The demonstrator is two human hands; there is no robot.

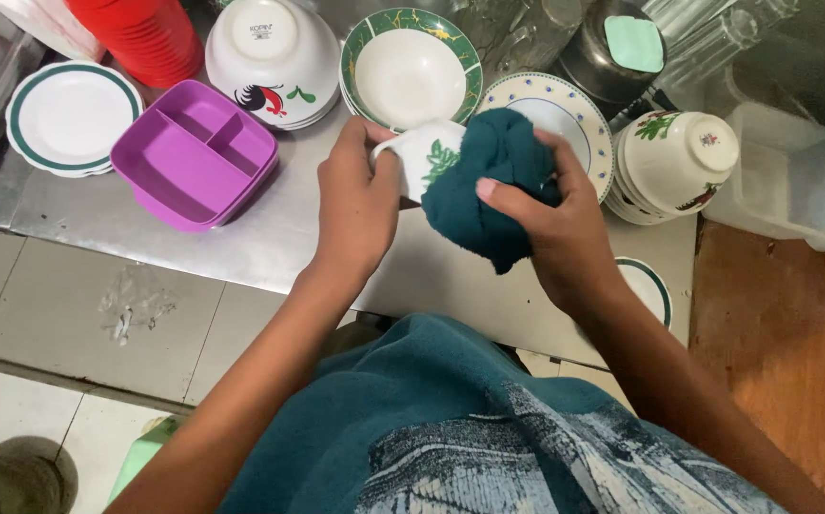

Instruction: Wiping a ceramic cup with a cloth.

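Note:
My left hand (355, 205) grips a white cup (427, 157) with a green leaf print, held on its side above the steel counter (270, 238). My right hand (555, 224) holds a dark teal cloth (493, 181) bunched against the cup's open end and pressed into it. Both hands meet over the counter's front edge, in front of a white plate with a dotted rim (565, 119).
A purple divided tray (194, 152) lies to the left, with a green-rimmed plate (70, 114) beyond it. Overturned white bowls (275, 57), a green-rimmed bowl (412, 67), stacked red cups (146, 38), stacked floral bowls (674, 162), a clear plastic container (784, 176) and glasses crowd the back.

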